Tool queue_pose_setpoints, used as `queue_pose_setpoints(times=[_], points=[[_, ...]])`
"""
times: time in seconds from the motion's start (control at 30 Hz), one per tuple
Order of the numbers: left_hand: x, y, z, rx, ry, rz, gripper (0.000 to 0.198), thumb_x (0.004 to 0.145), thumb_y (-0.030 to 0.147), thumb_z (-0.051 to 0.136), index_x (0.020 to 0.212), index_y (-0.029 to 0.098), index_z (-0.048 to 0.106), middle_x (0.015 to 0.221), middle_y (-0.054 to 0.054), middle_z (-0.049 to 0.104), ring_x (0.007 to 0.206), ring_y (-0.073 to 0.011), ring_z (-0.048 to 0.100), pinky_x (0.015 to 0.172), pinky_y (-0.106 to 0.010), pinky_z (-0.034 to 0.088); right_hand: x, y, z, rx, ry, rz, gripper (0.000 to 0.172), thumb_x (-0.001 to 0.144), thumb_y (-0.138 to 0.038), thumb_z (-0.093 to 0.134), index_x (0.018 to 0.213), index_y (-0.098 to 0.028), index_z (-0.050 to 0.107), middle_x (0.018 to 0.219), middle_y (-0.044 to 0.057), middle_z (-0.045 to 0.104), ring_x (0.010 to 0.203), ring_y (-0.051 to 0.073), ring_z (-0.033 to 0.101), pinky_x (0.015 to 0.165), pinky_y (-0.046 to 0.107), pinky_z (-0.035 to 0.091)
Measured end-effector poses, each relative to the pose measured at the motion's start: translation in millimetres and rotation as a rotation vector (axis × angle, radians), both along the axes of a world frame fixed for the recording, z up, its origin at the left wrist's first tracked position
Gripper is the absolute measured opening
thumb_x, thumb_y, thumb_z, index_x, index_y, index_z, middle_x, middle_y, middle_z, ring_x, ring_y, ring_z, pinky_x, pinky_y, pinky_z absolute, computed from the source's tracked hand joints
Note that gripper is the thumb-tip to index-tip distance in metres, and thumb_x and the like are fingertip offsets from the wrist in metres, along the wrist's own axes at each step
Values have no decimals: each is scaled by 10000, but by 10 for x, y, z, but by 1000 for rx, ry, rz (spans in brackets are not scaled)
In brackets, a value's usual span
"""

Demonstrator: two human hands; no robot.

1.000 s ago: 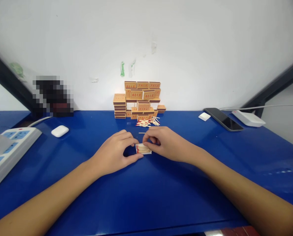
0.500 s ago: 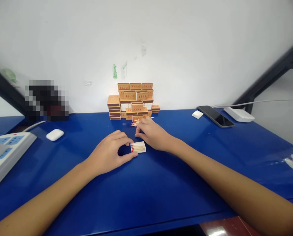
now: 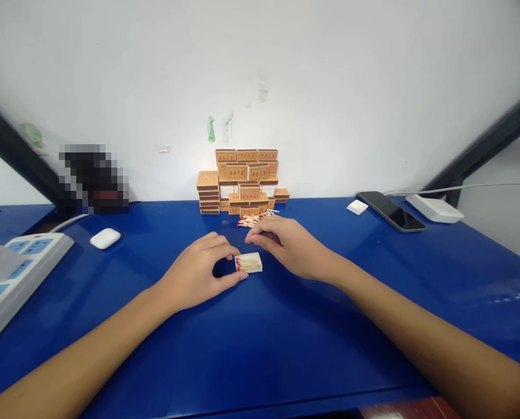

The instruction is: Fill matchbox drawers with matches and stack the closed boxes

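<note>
My left hand (image 3: pixel 199 269) rests on the blue table, thumb and index finger gripping a small white matchbox tray (image 3: pixel 256 256) by its left end. Several red-tipped matches (image 3: pixel 247 265) lie side by side in the tray, heads to the left. Just beyond the tray, my right hand (image 3: pixel 293 245) hovers with thumb and fingertips pinched together. Whatever is in that pinch, if anything, is too small to make out. A loose pile of matches (image 3: pixel 251 220) lies behind these fingers, partly hidden by them. Behind the pile rises a stack of matchboxes (image 3: pixel 247 171).
A column of matchboxes (image 3: pixel 208 192) flanks the stack's left, against the wall. Further left are a white earbud case (image 3: pixel 105 238) and a power strip (image 3: pixel 28 262). Over on the right lie a white square piece (image 3: pixel 357 207), a phone (image 3: pixel 391 211) and a white device (image 3: pixel 434 208).
My right hand has drawn back slightly from the match pile, uncovering more of it. My left hand still holds the tray. The whole view has shifted a little.
</note>
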State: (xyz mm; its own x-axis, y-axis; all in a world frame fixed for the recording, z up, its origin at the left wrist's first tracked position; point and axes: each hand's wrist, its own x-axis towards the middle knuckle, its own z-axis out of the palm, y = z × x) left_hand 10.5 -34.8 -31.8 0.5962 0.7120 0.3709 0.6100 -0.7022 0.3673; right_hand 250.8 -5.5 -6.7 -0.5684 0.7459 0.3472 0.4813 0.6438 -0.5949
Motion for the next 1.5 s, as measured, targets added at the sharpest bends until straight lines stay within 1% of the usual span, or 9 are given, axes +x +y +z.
queue_pose_setpoints(times=[0.17, 0.27, 0.43, 0.6, 0.77, 0.93, 1.07, 1.3, 1.5], points=[[-8, -3, 19, 39, -26, 21, 224, 940, 394, 752, 1055, 204, 722, 947, -36, 696, 898, -216, 609, 817, -378, 516, -89, -47, -33, -249, 236, -99, 135, 966, -273, 675, 894, -184, 747, 883, 31, 755, 769, 161, 632, 720, 310, 485], [-13, -6, 31, 75, -67, 61, 211, 950, 393, 739, 1040, 204, 720, 920, -30, 695, 873, -207, 606, 804, -371, 512, -125, -58, -78, -293, 270, -123, 126, 931, -289, 711, 868, -189, 755, 823, 20, 733, 717, 154, 592, 678, 306, 461], [-18, 0, 21, 108, -93, 111, 209, 942, 387, 746, 1037, 202, 719, 917, -29, 700, 871, -207, 611, 813, -376, 515, -55, -8, -86, -94, 71, -174, 103, 908, -306, 741, 874, -224, 793, 767, -7, 619, 667, 140, 481, 648, 301, 386], [3, -24, 38, 56, -56, 46, 202, 950, 389, 738, 1046, 211, 735, 933, -30, 695, 884, -210, 609, 807, -374, 519, 196, 229, -51, -8, 13, -287, 159, 947, -311, 667, 899, -196, 766, 792, 7, 676, 649, 140, 507, 644, 299, 390], [10, -41, 45, 19, -30, 0, 247, 944, 394, 746, 1094, 198, 734, 993, -49, 705, 928, -227, 622, 840, -400, 534, 368, 445, -191, 91, -204, -457, 77, 917, -232, 662, 905, -194, 728, 877, 41, 712, 776, 191, 616, 715, 320, 431], [0, -30, 32, 21, -22, 4, 244, 943, 391, 748, 1102, 207, 734, 1011, -55, 710, 929, -232, 622, 846, -412, 538, 397, 524, -317, 229, -295, -448, 144, 922, -312, 680, 980, -181, 686, 1005, 100, 699, 923, 250, 658, 838, 369, 489], [3, -31, 27, 14, -14, 2, 241, 946, 396, 746, 1103, 214, 733, 1022, -57, 709, 939, -235, 622, 850, -416, 539, 381, 584, -364, 234, -297, -405, 222, 913, -377, 706, 1007, -178, 676, 1012, 109, 693, 959, 267, 648, 878, 391, 498], [-1, -5, 3, 8, -17, 0, 245, 951, 405, 735, 1107, 216, 730, 1013, -58, 710, 933, -235, 624, 846, -414, 538, 320, 608, -379, 160, -231, -370, 169, 945, -336, 696, 971, -172, 671, 989, 84, 672, 916, 225, 616, 814, 342, 472], [-4, 3, 7, -2, -9, 8, 234, 949, 400, 737, 1104, 225, 735, 1002, -53, 706, 934, -234, 627, 833, -397, 531, 323, 555, -271, 85, -295, -364, 140, 953, -258, 678, 838, -178, 672, 896, 72, 672, 827, 211, 596, 743, 329, 427]])
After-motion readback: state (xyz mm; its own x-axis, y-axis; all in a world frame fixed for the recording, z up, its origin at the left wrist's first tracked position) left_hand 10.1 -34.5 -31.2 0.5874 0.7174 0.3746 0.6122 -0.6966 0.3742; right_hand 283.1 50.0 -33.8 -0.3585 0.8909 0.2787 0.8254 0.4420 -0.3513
